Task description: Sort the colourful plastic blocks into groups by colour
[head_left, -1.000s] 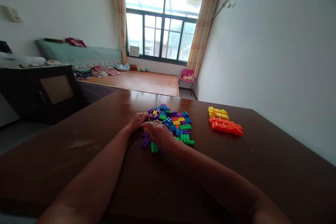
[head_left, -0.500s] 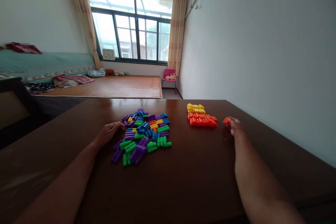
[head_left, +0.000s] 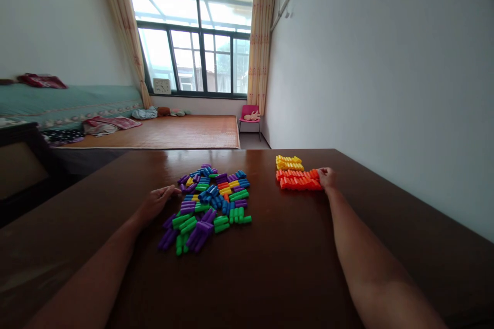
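A mixed pile of plastic tube-shaped building blocks (head_left: 210, 198) lies on the table, mostly purple, green and blue, with a few yellow and orange ones. My left hand (head_left: 157, 200) rests at the pile's left edge, fingers stretched toward a purple block. To the right, orange blocks (head_left: 299, 181) are lined up in two rows. Behind them stand rows of yellow blocks (head_left: 289, 163). At the right end of the orange rows, my right hand (head_left: 327, 178) is closed on an orange block, which its fingers partly cover.
The dark brown table (head_left: 262, 267) spans the foreground. Beyond it are a bed with a mat (head_left: 185, 131), a pink chair (head_left: 250, 114) with a doll-like toy on it, and a window. A white wall (head_left: 386, 72) runs along the right.
My right hand has moved left with the orange block, up to the end of the orange rows. My left hand stays beside the pile. The view has tilted slightly upward.
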{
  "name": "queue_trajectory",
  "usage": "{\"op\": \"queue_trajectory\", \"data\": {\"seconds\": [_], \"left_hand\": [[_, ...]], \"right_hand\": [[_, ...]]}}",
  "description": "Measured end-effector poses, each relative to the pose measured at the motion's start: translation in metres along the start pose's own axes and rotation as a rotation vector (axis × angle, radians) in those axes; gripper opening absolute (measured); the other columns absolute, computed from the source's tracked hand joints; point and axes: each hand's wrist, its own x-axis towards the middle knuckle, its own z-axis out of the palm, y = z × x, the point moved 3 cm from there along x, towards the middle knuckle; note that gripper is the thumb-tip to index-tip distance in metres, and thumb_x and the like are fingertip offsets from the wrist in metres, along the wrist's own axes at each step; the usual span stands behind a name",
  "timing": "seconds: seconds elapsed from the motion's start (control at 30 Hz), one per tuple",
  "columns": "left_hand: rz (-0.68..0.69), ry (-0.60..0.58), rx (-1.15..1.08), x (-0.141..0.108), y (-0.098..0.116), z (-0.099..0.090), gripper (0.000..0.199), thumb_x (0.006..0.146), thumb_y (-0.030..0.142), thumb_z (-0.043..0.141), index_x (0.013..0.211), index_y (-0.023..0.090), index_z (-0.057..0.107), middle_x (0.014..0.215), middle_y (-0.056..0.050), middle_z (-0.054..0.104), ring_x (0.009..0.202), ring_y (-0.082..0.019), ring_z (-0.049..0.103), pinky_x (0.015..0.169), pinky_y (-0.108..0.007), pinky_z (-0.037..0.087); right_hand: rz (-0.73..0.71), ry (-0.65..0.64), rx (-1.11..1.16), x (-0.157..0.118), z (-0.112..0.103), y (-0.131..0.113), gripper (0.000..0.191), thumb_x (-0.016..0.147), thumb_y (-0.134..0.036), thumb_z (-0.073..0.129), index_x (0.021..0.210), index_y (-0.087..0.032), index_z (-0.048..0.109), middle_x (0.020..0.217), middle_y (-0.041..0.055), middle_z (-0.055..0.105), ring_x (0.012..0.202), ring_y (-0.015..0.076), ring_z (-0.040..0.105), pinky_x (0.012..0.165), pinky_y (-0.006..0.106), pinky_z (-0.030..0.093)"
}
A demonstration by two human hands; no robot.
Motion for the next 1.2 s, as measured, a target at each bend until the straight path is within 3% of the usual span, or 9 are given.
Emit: {"op": "queue_trajectory", "data": {"seconds": [0.2, 0.47, 0.57, 0.67, 0.77, 0.87, 0.97, 1.07, 1.2], "left_hand": [[0.002, 0.008, -0.004, -0.005, 0.01, 0.001, 0.062, 0.072, 0.075, 0.048, 0.083, 0.02, 0.076, 0.082, -0.004, 0.075, 0.08, -0.026, 0.067, 0.071, -0.03, 0.053], [0.056, 0.021, -0.01, -0.009, 0.014, 0.006, 0.062, 0.077, 0.071, 0.045, 0.083, 0.017, 0.076, 0.082, -0.006, 0.075, 0.081, -0.025, 0.066, 0.076, -0.032, 0.051], [0.064, 0.036, -0.018, -0.008, 0.008, 0.008, 0.059, 0.08, 0.067, 0.044, 0.084, 0.017, 0.075, 0.082, -0.006, 0.075, 0.082, -0.024, 0.066, 0.074, -0.031, 0.05], [0.095, 0.039, 0.003, -0.008, 0.008, 0.009, 0.056, 0.083, 0.063, 0.042, 0.084, 0.017, 0.075, 0.083, -0.006, 0.074, 0.082, -0.023, 0.066, 0.074, -0.029, 0.05], [0.129, 0.031, 0.039, -0.009, 0.012, 0.009, 0.055, 0.085, 0.06, 0.04, 0.083, 0.017, 0.075, 0.083, -0.006, 0.074, 0.081, -0.023, 0.066, 0.075, -0.029, 0.049], [0.154, 0.03, 0.075, -0.01, 0.016, 0.009, 0.053, 0.086, 0.057, 0.039, 0.082, 0.018, 0.075, 0.083, -0.006, 0.074, 0.081, -0.023, 0.066, 0.076, -0.03, 0.048], [0.151, 0.035, 0.115, -0.011, 0.017, 0.01, 0.05, 0.085, 0.053, 0.039, 0.081, 0.019, 0.075, 0.084, -0.006, 0.074, 0.081, -0.022, 0.066, 0.077, -0.03, 0.048], [0.166, 0.024, 0.131, -0.011, 0.017, 0.011, 0.047, 0.085, 0.051, 0.041, 0.081, 0.019, 0.075, 0.086, -0.006, 0.074, 0.082, -0.022, 0.065, 0.079, -0.029, 0.047], [0.183, 0.022, 0.131, -0.011, 0.021, 0.014, 0.044, 0.085, 0.049, 0.043, 0.079, 0.019, 0.075, 0.085, -0.007, 0.073, 0.081, -0.022, 0.064, 0.079, -0.03, 0.047]], "right_hand": [[0.023, 0.072, -0.309, -0.014, -0.014, -0.013, 0.019, 0.078, -0.034, 0.055, 0.08, -0.018, 0.066, 0.08, 0.0098, 0.068, 0.077, 0.0219, 0.061, 0.077, 0.036, 0.046], [0.079, -0.038, -0.41, -0.009, -0.01, -0.005, 0.034, 0.085, -0.034, 0.046, 0.093, -0.012, 0.07, 0.084, 0.0146, 0.067, 0.076, 0.0246, 0.06, 0.07, 0.036, 0.044], [-0.02, 0.071, -0.422, -0.018, -0.011, -0.028, 0.037, 0.087, -0.032, 0.043, 0.104, -0.012, 0.068, 0.09, 0.0169, 0.067, 0.08, 0.0269, 0.06, 0.073, 0.039, 0.043], [-0.226, 0.109, -0.358, -0.041, 0.0, -0.072, 0.036, 0.087, -0.029, 0.04, 0.107, -0.015, 0.066, 0.093, 0.0146, 0.067, 0.084, 0.0261, 0.059, 0.078, 0.039, 0.043], [-0.437, -0.124, -0.226, -0.089, 0.032, -0.126, 0.035, 0.089, -0.033, 0.038, 0.106, -0.018, 0.065, 0.097, 0.0115, 0.068, 0.086, 0.0235, 0.06, 0.082, 0.038, 0.045], [-0.571, -0.589, -0.055, -0.164, 0.07, -0.172, 0.034, 0.091, -0.042, 0.042, 0.106, -0.021, 0.065, 0.099, 0.0082, 0.069, 0.083, 0.0207, 0.063, 0.078, 0.034, 0.049], [-0.796, -0.929, -0.021, -0.242, 0.09, -0.204, 0.035, 0.088, -0.047, 0.053, 0.114, -0.025, 0.064, 0.11, 0.0072, 0.067, 0.095, 0.022, 0.063, 0.085, 0.037, 0.051], [-1.012, -1.02, 0.0, -0.286, 0.094, -0.217, 0.041, 0.088, -0.044, 0.058, 0.125, -0.027, 0.058, 0.125, 0.0064, 0.062, 0.117, 0.0243, 0.053, 0.099, 0.042, 0.045], [-1.038, -0.887, -0.022, -0.286, 0.098, -0.212, 0.035, 0.094, -0.033, 0.049, 0.127, -0.027, 0.057, 0.13, 0.0065, 0.06, 0.12, 0.0238, 0.051, 0.101, 0.044, 0.044]]}}
